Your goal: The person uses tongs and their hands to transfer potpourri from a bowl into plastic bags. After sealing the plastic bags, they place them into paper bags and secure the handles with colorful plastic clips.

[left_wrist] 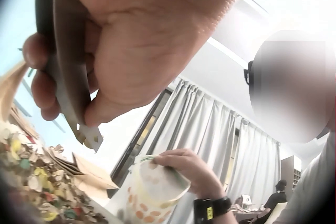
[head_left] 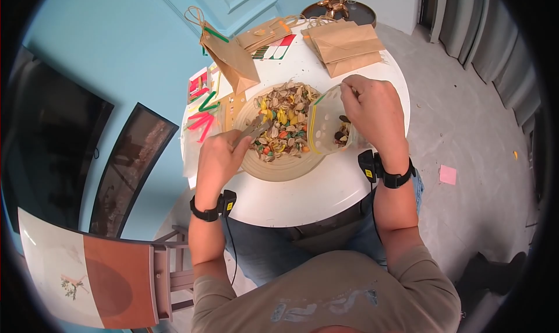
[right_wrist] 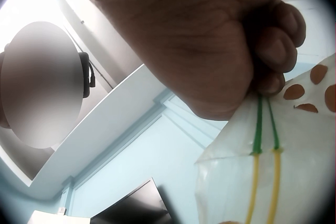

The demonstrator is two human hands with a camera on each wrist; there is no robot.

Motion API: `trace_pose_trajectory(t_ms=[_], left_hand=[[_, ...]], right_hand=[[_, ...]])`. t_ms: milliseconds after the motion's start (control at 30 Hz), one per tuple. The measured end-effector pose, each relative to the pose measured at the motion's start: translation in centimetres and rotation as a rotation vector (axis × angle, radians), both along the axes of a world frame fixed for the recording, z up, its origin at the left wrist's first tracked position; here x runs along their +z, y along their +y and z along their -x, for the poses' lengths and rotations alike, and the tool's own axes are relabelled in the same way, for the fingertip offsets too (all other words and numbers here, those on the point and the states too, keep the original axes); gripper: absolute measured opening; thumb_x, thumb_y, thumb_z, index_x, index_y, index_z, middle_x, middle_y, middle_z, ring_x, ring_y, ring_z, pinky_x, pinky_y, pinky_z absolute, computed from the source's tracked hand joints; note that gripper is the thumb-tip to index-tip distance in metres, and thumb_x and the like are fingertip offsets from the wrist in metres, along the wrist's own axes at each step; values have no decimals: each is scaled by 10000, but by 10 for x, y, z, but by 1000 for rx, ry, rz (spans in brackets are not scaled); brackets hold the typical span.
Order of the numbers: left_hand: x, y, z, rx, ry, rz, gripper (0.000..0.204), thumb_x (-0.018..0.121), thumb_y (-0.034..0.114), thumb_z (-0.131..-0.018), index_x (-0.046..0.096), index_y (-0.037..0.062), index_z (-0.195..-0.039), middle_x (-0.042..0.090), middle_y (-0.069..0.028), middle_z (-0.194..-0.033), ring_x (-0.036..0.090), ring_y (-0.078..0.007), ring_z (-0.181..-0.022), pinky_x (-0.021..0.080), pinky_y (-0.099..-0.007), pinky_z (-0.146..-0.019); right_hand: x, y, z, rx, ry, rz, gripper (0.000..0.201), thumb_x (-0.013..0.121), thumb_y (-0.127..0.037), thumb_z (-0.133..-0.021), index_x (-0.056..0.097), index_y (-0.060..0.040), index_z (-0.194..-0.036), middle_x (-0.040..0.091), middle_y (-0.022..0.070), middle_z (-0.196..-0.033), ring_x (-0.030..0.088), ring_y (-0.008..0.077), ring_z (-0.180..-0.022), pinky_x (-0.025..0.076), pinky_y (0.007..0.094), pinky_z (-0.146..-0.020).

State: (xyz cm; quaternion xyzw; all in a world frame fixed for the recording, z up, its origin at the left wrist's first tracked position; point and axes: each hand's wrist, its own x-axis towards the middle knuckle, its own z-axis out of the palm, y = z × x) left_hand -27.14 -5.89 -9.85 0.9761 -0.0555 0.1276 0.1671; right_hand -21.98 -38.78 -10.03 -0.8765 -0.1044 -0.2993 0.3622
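My left hand (head_left: 220,157) grips a pair of metal tongs (left_wrist: 65,71), whose tips point down over a heap of dried petals and leaves (head_left: 282,120) in yellow, orange, green and brown. This heap lies on a wide round, pale plate (head_left: 273,174). At the plate's right edge, my right hand (head_left: 377,109) pinches the upper edge of a translucent zip bag (head_left: 327,126) with orange spots and a green-and-yellow seal. The bag's mouth faces the plate, and a few dark and pale dried pieces lie inside it. In the right wrist view the fingers are curled tightly over the bag's edge.
On the white round table (head_left: 279,208), a brown paper bag (head_left: 233,62) stands behind the plate and more flat paper bags (head_left: 343,45) lie at the back right. Green strips (head_left: 208,102) and pink strips (head_left: 201,123) lie left. Behind the table is a dark tray (head_left: 364,13).
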Motion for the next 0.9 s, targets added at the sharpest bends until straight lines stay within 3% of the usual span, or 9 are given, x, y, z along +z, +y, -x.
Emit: trace_pose_trajectory(t_ms=[233, 367, 467, 600, 733, 900], left_hand=[[40, -39, 39, -159, -92, 65, 257, 858, 206, -1000, 821, -28, -1099, 725, -209, -803, 693, -343, -655, 531, -417, -645], [34, -67, 36, -340, -111, -2, 287, 890, 222, -960, 817, -4, -1120, 780, -199, -905, 736, -354, -709, 567, -439, -669], [37, -79, 34, -328, -5, -118, 323, 916, 238, -927, 818, 5, -1129, 798, -188, -929, 754, -363, -732, 581, -453, -676], [57, -68, 28, -288, -22, 47, 302, 914, 218, -918, 839, -3, -1110, 818, -166, -949, 732, -330, -693, 580, -413, -670], [68, -54, -28, -120, -2, -66, 360, 854, 336, -985, 857, 4, -1125, 791, -223, -863, 767, -357, -761, 591, -430, -697], [12, -77, -147, -49, 34, -230, 480, 774, 470, -1018, 852, -3, -1012, 805, -257, -904, 806, -447, -904, 631, -540, -834]], right_hand=[[-2, 5, -1, 11, 26, -1, 206, 701, -120, -1000, 829, 22, -922, 752, 245, -778, 751, 424, -710, 612, 489, -732], [0, 7, 2, 19, 41, 14, 202, 704, -118, -997, 827, 24, -923, 751, 245, -776, 750, 425, -710, 612, 488, -734], [1, 2, 4, 4, 20, -11, 200, 708, -120, -995, 827, 23, -920, 747, 248, -774, 746, 430, -708, 608, 488, -731], [3, -10, 3, -26, 12, -26, 196, 713, -124, -994, 829, 17, -923, 742, 251, -774, 742, 438, -714, 604, 490, -731], [7, -13, 10, -33, 34, -20, 194, 720, -133, -997, 840, 11, -948, 744, 253, -785, 744, 443, -723, 606, 489, -737], [9, -12, 15, -18, 50, -33, 194, 727, -139, -1002, 863, 1, -1000, 761, 257, -818, 754, 442, -739, 612, 485, -746]])
